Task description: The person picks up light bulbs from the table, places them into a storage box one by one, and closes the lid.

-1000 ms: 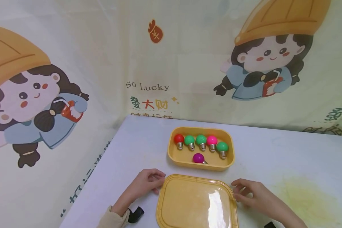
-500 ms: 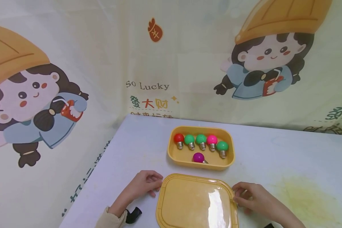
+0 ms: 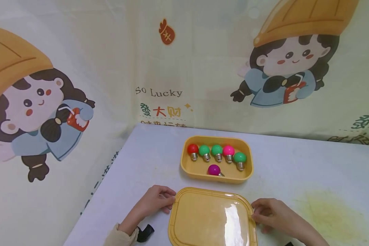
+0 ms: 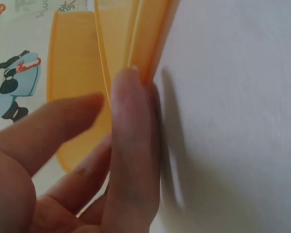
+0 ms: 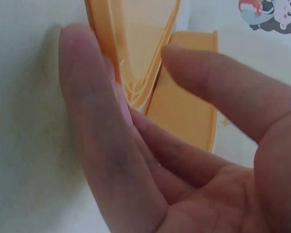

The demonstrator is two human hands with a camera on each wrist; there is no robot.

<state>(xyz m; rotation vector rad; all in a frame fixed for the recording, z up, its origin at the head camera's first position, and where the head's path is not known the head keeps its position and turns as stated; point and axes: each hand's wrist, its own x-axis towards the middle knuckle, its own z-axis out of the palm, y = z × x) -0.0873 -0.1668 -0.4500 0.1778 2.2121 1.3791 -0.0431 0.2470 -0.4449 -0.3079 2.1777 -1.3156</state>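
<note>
A glossy, shallow yellow tray (image 3: 203, 218) with rounded corners lies on the table at the front centre. My left hand (image 3: 155, 201) is at its left edge; in the left wrist view one fairly straight fingertip (image 4: 128, 82) meets the rim. At the right edge is my right hand (image 3: 272, 213), fingertips by the rim, thumb (image 5: 194, 65) apart from the fingers. Behind the tray stands a deeper yellow box (image 3: 186, 164). Inside it are several bulbs with metal screw bases: a red bulb (image 3: 192, 149), green bulbs (image 3: 216, 150), a pink bulb (image 3: 229, 150) and a purple bulb (image 3: 214, 169).
The white table (image 3: 295, 164) bears a yellowish stain (image 3: 335, 215) at the right. Cream cloth (image 3: 212, 85) with printed cartoon figures and lettering hangs behind it and on the left. A black strap end (image 3: 145, 233) shows at the left wrist.
The left hand has drawn back very slightly to the left, and the right hand has shifted slightly nearer the front. Tray, box and bulbs keep their places.
</note>
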